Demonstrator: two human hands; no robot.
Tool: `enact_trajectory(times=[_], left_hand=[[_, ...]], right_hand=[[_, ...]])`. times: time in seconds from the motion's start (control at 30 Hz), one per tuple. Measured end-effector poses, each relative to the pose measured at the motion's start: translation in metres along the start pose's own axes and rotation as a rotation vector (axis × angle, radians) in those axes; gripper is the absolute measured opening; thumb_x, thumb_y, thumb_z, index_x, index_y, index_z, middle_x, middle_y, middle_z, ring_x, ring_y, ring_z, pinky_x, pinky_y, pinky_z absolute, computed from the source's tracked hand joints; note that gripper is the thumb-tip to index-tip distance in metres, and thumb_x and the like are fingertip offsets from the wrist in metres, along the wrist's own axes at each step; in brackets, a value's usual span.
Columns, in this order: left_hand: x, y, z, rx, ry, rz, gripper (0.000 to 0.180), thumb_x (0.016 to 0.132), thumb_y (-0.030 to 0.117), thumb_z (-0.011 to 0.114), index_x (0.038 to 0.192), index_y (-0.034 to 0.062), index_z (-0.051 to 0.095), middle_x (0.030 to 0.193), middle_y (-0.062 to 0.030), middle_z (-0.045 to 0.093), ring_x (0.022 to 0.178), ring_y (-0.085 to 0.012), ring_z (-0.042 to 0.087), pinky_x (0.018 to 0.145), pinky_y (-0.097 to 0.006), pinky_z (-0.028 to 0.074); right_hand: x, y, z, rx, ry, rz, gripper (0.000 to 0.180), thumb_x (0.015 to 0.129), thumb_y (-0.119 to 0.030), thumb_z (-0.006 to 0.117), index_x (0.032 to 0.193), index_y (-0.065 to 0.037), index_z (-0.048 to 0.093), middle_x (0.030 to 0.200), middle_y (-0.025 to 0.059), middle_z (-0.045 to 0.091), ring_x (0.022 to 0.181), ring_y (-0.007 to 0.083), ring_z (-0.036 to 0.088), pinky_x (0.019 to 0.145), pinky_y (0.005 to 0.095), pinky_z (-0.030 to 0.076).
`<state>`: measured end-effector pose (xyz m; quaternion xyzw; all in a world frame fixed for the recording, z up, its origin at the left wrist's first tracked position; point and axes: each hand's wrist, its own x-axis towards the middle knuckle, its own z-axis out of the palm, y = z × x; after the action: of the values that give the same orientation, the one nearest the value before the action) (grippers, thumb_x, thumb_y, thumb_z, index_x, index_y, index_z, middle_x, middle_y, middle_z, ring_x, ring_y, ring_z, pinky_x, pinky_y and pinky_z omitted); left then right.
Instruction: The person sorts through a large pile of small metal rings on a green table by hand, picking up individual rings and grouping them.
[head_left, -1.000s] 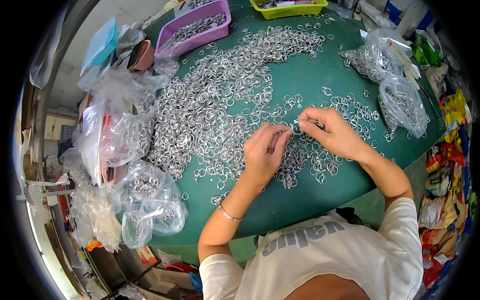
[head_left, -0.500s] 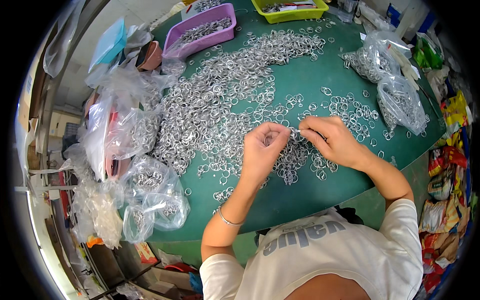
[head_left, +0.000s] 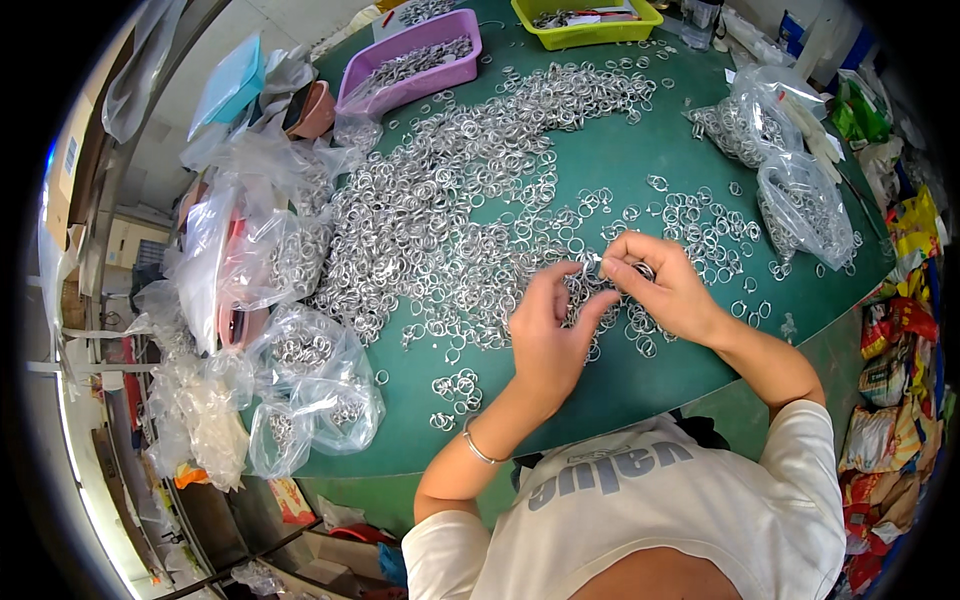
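Observation:
A wide heap of silver metal rings [head_left: 430, 190] covers much of the green table [head_left: 590, 155]. Over the near right part of it, my left hand [head_left: 550, 345] has its thumb spread away from its fingers, and its index finger reaches close to the tips of my right hand. My right hand [head_left: 668, 290] is closed, thumb and index finger pinching a small silver ring [head_left: 598, 266] that is partly hidden. More rings [head_left: 645, 271] show in the curl of its fingers. Loose rings lie under and around both hands.
A purple basket [head_left: 466, 70] and a yellow-green basket [head_left: 590, 36] stand at the far side. Clear plastic bags of rings lie at the right [head_left: 800, 205] and left [head_left: 305, 350]. A small cluster of rings [head_left: 457, 388] sits near the front edge.
My left thumb has swung away from its index finger, opening the pinch, and the left hand has shifted right and nearer. My right hand stays in almost the same place, still pinched.

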<state>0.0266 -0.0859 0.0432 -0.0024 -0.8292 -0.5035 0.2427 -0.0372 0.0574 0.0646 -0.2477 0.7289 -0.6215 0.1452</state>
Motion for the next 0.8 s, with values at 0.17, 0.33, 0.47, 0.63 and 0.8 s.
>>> enact_trajectory(times=[0.17, 0.33, 0.47, 0.63, 0.8], left_hand=[[0.0, -0.003, 0.003, 0.235, 0.054, 0.277, 0.028, 0.069, 0.008, 0.074, 0.093, 0.0048, 0.059, 0.065, -0.0038, 0.044, 0.048, -0.0126, 0.04, 0.04, -0.026, 0.034], [0.004, -0.014, 0.002, 0.117, 0.028, 0.35, 0.017, 0.072, 0.003, 0.069, 0.088, 0.0023, 0.064, 0.064, -0.004, 0.047, 0.047, -0.0102, 0.041, 0.038, -0.025, 0.032], [0.01, -0.013, -0.003, -0.446, -0.074, -0.129, 0.007, 0.078, 0.004, 0.065, 0.083, -0.0007, 0.063, 0.059, 0.0018, 0.043, 0.048, -0.0053, 0.036, 0.04, -0.021, 0.026], [0.007, -0.009, -0.008, -1.004, -0.202, -0.547, 0.011, 0.089, 0.01, 0.054, 0.085, -0.0001, 0.057, 0.058, 0.0049, 0.039, 0.048, -0.0032, 0.03, 0.042, -0.018, 0.022], [0.005, -0.003, -0.012, -0.805, -0.186, -0.58, 0.012, 0.09, 0.012, 0.052, 0.083, 0.0027, 0.053, 0.057, 0.0061, 0.037, 0.049, -0.002, 0.029, 0.042, -0.018, 0.021]], right_hand=[[-0.001, 0.004, 0.001, 0.186, -0.055, 0.173, 0.017, 0.088, -0.015, 0.054, 0.082, 0.001, 0.056, 0.069, -0.0013, 0.053, 0.065, 0.0057, 0.047, 0.057, 0.0226, 0.039], [-0.001, 0.006, 0.001, 0.243, -0.045, 0.15, 0.019, 0.089, -0.019, 0.054, 0.084, -0.001, 0.056, 0.068, -0.0026, 0.052, 0.061, 0.003, 0.043, 0.051, 0.0207, 0.034], [-0.002, 0.006, 0.003, 0.19, -0.112, 0.245, 0.021, 0.088, -0.023, 0.055, 0.084, -0.002, 0.056, 0.065, -0.0033, 0.049, 0.059, 0.0029, 0.04, 0.05, 0.0211, 0.032], [-0.002, 0.01, 0.002, 0.215, -0.27, 0.261, 0.024, 0.088, -0.023, 0.056, 0.077, -0.002, 0.056, 0.064, -0.004, 0.047, 0.06, 0.0033, 0.039, 0.05, 0.0224, 0.033], [-0.003, 0.014, 0.006, -0.04, -0.2, -0.053, 0.02, 0.087, -0.018, 0.055, 0.078, 0.0, 0.054, 0.062, 0.0038, 0.05, 0.055, 0.0149, 0.047, 0.05, 0.0299, 0.036]])
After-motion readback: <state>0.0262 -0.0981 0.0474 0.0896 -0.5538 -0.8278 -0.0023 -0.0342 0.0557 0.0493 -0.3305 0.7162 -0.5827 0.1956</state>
